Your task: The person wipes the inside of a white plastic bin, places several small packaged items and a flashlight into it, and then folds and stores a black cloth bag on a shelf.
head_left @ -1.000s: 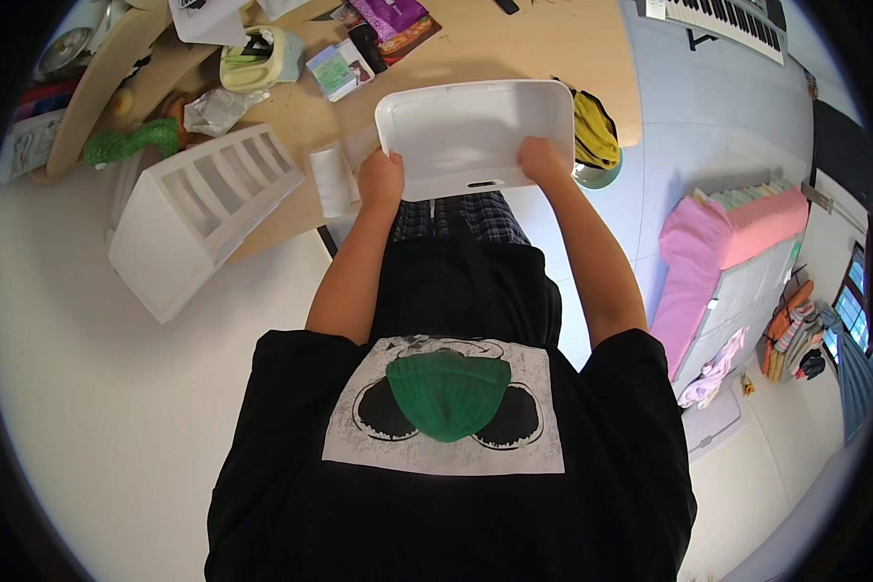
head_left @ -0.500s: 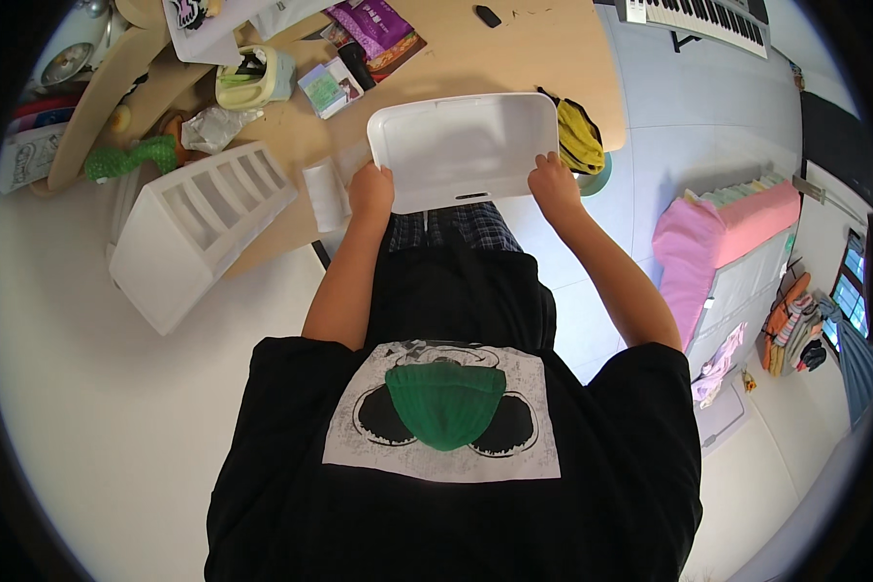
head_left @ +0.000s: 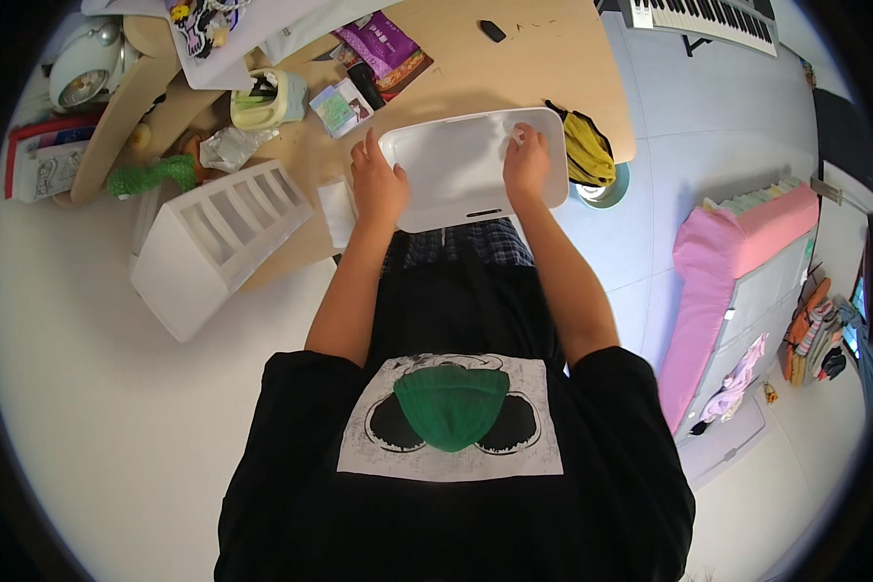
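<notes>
A shallow white plastic bin (head_left: 446, 179) with rounded corners and a slot in its near edge lies at the desk's front edge, just above my lap. My left hand (head_left: 379, 189) straddles its left rim, fingers along the outside and thumb over the inside. Inside the bin, toward the right end, is my right hand (head_left: 527, 170). Its fingers are curled down, with a small whitish patch beside them that I cannot make out. A white packet (head_left: 339, 211) lies on the desk to the left of my left hand.
On the left stands a white slotted rack (head_left: 204, 247). Behind it are a pale yellow holder (head_left: 270, 99) and a green knobbly object (head_left: 150, 177). A purple packet (head_left: 378, 44) lies farther back. A yellow and black pouch (head_left: 589, 150) hangs at the desk's right edge, above a green bin (head_left: 606, 189).
My right hand has left the bin's right rim and moved inward over its floor. The left hand has shifted up the left rim, its fingers more extended. The view has shifted slightly.
</notes>
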The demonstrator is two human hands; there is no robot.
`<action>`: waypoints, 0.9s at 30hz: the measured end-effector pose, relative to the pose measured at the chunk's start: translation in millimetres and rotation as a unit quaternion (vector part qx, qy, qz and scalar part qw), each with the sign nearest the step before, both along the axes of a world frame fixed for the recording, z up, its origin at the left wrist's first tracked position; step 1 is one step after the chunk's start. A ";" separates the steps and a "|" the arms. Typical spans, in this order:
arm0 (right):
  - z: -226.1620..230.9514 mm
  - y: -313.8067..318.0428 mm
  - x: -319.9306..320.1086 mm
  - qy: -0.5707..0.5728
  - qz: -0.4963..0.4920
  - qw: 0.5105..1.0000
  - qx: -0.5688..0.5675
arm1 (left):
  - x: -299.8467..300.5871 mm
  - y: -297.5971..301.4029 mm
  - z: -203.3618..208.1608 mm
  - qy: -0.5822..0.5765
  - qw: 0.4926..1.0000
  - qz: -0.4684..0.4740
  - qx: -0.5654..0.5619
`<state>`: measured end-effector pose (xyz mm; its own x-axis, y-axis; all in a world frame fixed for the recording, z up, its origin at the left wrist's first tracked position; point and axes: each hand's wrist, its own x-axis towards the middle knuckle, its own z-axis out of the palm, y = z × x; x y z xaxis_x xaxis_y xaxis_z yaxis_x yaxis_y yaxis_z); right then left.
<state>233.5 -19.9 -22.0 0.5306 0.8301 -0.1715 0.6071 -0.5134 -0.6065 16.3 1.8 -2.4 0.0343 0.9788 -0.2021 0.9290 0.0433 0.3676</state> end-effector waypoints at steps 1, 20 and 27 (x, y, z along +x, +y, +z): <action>-14.9 4.6 -6.2 0.006 -0.054 0.998 0.035 | -5.5 5.3 -7.6 -0.032 0.999 0.006 0.005; -53.8 34.4 -75.1 0.218 -0.119 0.967 0.062 | -7.3 17.8 -17.3 -0.081 0.983 -0.008 -0.163; -50.6 48.4 -87.2 0.237 -0.369 0.879 0.186 | -9.7 14.8 -21.1 -0.110 0.985 -0.038 -0.124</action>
